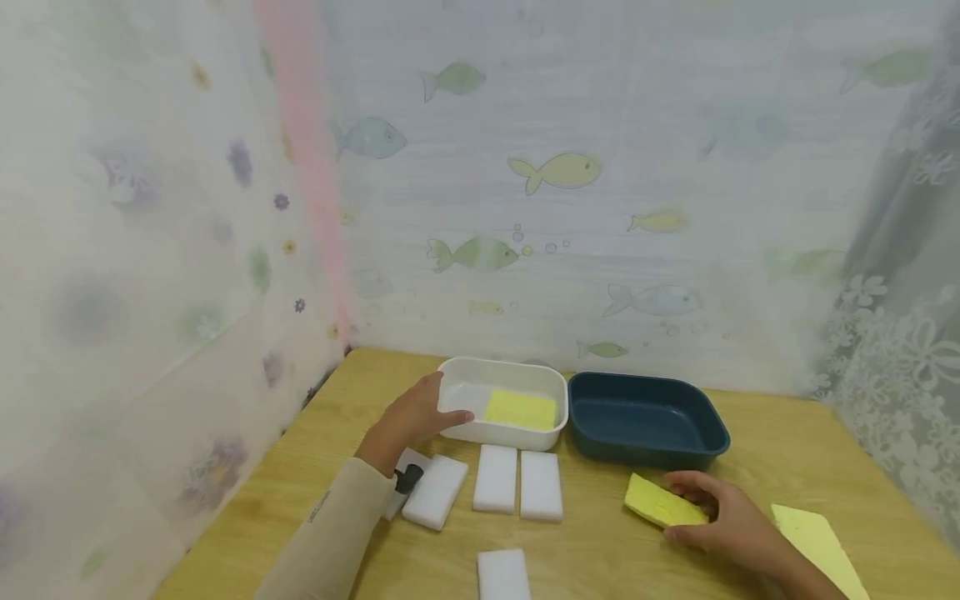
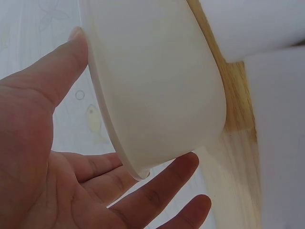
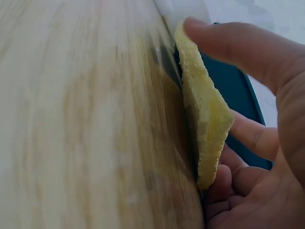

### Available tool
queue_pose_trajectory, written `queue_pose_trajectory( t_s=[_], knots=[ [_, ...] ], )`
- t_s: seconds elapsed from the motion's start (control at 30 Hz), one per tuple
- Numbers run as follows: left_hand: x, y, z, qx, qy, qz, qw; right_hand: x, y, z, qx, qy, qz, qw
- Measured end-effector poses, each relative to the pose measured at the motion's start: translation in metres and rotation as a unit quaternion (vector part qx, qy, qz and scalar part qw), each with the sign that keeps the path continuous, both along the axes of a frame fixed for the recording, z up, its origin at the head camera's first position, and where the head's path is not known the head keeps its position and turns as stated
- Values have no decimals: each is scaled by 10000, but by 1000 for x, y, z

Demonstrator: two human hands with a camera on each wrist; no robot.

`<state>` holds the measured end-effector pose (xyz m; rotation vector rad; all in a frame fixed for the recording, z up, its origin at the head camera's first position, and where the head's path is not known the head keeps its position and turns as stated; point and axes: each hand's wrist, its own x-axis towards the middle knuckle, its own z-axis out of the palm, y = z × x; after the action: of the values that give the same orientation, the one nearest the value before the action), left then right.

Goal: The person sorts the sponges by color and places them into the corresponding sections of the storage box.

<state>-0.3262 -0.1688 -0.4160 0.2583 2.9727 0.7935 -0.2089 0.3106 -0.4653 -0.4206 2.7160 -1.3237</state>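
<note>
My left hand [image 1: 416, 412] holds the left end of a white tray [image 1: 517, 438], its thumb over the near rim; in the left wrist view the fingers [image 2: 155, 195] lie around the tray's corner [image 2: 157, 86]. One yellow sponge block [image 1: 521, 409] lies inside that tray at the right. My right hand [image 1: 723, 521] pinches another yellow block [image 1: 660, 502] between thumb and fingers, in front of a dark blue tray [image 1: 645, 452]. In the right wrist view this block [image 3: 202, 105] is tilted close to the tabletop, and its lower side is partly hidden.
Several white blocks lie before the white tray, among them one upright in line [image 1: 495, 479], one beside it [image 1: 541, 486] and one nearer the front [image 1: 504, 575]. A yellow piece [image 1: 817, 546] lies at the right by my forearm. A fish-patterned curtain [image 1: 562, 250] hangs behind.
</note>
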Motion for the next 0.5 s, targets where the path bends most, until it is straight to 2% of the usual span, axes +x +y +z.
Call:
queue_pose_trajectory(
  t_s=[0.1, 0.27, 0.5],
  knots=[
    [-1, 2, 1, 36, 6, -1, 10000, -1, 3, -1, 52, -117, 30, 9999],
    [1, 1, -3, -9, -16, 30, 10000, -1, 5, -4, -27, -341, 133, 9993],
    [-2, 0, -1, -14, -3, 29, 10000, -3, 4, -4, -35, -167, 280, 9995]
  ],
)
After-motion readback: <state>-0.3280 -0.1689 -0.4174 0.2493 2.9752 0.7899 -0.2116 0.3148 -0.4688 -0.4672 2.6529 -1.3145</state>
